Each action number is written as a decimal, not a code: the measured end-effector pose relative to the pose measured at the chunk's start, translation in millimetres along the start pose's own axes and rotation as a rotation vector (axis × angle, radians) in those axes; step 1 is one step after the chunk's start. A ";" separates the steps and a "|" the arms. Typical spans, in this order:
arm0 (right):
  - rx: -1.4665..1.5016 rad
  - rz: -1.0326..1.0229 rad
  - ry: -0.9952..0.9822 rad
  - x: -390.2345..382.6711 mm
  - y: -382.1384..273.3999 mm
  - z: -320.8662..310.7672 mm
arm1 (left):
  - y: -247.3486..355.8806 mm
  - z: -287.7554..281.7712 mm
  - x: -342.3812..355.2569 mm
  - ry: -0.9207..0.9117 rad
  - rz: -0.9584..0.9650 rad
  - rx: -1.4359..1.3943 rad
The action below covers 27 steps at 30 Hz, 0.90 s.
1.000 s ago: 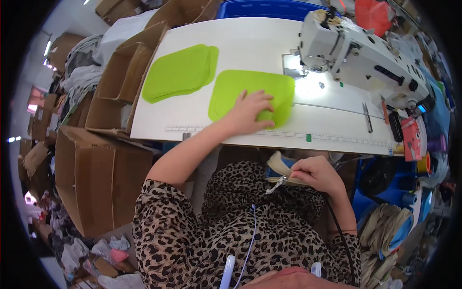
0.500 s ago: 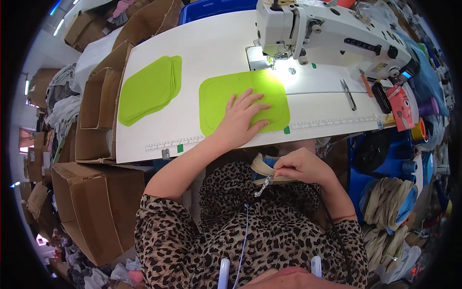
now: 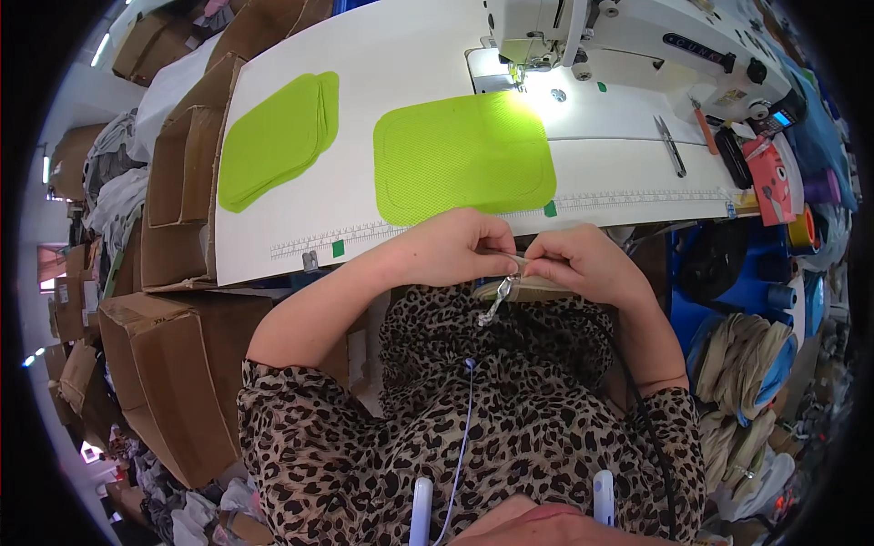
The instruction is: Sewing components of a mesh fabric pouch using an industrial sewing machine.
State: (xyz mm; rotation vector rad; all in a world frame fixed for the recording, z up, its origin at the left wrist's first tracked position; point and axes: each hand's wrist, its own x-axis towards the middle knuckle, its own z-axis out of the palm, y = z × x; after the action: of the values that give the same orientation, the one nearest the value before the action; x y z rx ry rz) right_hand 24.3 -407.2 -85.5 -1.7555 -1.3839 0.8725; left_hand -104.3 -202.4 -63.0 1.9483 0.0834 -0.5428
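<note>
Over my lap, just off the table's front edge, both hands pinch a beige zipper strip [image 3: 544,290]. A silver braided pull [image 3: 494,302] dangles from it. My left hand [image 3: 458,247] is closed, its thumb and forefinger on the strip's upper edge. Close beside it, my right hand [image 3: 587,264] grips the strip with thumb and bent fingers. Part of the strip is hidden behind the hands. Beyond them a lime-green mesh panel [image 3: 460,159] with rounded corners lies flat, its far edge by the lit needle area of a white sewing machine [image 3: 555,41].
A stack of similar green panels [image 3: 278,141] lies at the table's left. A ruler tape [image 3: 628,202] runs along the front edge. Snips [image 3: 670,147] lie at the right. Cardboard boxes [image 3: 173,373] crowd the left side; beige strip bundles [image 3: 742,364] hang at the lower right.
My left hand has left the green panel and come down to the zipper strip beside my right hand. The table and machine sit higher in the picture.
</note>
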 end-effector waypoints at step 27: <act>0.370 -0.280 0.404 36.6 29.5 23.2 | 24.9 -118.7 69.0 -0.094 -0.073 0.269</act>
State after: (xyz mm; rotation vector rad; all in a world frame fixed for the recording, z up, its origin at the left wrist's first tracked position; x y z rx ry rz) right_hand 25.9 -373.1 -125.3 -1.3247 -1.0852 0.5407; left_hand 4.5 -121.4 -30.2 2.1836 0.0227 -0.7235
